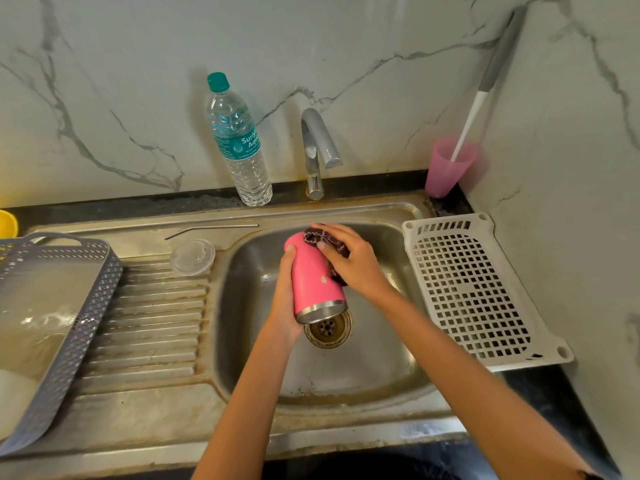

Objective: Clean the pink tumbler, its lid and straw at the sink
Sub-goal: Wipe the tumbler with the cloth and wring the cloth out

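Over the sink basin (374, 372) I hold the pink tumbler (313, 277) tilted, its steel rim pointing down towards the drain. My left hand (285, 306) grips it from the left side. My right hand (349, 259) presses a dark maroon scrub cloth (327, 239) against the tumbler's upper right side. The clear round lid (192, 257) lies on the drainboard left of the basin. The thin metal straw (211, 229) rests on the sink's back ledge.
The tap (317, 147) stands behind the basin with no water running. A water bottle (239, 140) is left of it. A pink cup (448, 166) holding a brush sits back right. White perforated tray (478, 292) right, grey basket (59, 327) left, drain (328, 329) below the tumbler.
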A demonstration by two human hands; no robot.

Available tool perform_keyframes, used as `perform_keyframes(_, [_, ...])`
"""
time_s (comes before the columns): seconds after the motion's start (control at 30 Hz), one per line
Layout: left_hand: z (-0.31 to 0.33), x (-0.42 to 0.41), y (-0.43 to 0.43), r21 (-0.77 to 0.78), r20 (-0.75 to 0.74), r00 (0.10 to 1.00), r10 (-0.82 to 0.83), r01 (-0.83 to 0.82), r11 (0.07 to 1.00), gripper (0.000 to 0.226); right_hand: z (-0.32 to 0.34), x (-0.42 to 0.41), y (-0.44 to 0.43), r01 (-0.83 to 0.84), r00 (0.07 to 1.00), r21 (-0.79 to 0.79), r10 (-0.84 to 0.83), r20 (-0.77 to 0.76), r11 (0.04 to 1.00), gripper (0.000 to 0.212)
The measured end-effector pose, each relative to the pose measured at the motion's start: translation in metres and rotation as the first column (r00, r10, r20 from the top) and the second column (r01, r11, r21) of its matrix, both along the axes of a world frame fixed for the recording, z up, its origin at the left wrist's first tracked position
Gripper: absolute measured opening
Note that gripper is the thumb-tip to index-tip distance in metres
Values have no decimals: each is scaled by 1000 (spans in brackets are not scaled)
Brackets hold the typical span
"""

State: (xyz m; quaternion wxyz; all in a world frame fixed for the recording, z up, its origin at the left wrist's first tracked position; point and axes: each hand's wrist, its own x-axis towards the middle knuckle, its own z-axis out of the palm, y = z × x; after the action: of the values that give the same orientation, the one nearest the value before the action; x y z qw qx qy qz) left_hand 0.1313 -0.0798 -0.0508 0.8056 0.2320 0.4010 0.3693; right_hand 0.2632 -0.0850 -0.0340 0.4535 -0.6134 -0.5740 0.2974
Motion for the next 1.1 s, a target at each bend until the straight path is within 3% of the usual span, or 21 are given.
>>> perform_keyframes(0.07, [2,-2,6,-25,5,1000,9,-9,1000,45,-3,-4,-10,-38,998,-31,40,41,999,41])
perform_keyframes(0.23, [-6,-3,11,-54,-23,999,35,-37,998,61,-14,-15,-44,-160,917,55,128,377,986,50])
perform_keyframes(0.43, [-3,2,5,-56,-74,997,-2,-2,998,48,-8,-14,-12,-24,977,23,19,213,999,40])
perform_keyframes(0.5, [1,-1,10,-63,-71,997,14,-18,998,50,-7,-19,-22,-35,963,26,27,267,999,43])
perform_keyframes(0.6, [1,-6,14,-89,-82,997,7,-14,996,65,-5,-25,-49,-215,856,39,169,488,976,52])
perform_keyframes(0.67, [-2,-7,15,-100,-80,997,11,-19,995,64,-4,-26,-50,-242,830,29,192,525,970,55])
perform_keyframes(0.8, [2,-1,4,-88,0,1000,17,-17,996,44,1,-18,-14,-24,972,42,13,233,999,39])
perform_keyframes(0.93, [2,-4,3,-48,16,998,61,-60,997,46,9,-10,2,60,989,-123,-75,-124,991,33])
perform_keyframes(1.0, [1,-8,11,-49,41,991,131,-129,990,55,9,-13,-11,34,984,-182,-64,-166,983,35])
perform_keyframes(1.1, [1,-14,21,-42,44,983,176,-174,984,61,2,-17,-38,0,991,-131,-18,-134,991,33])
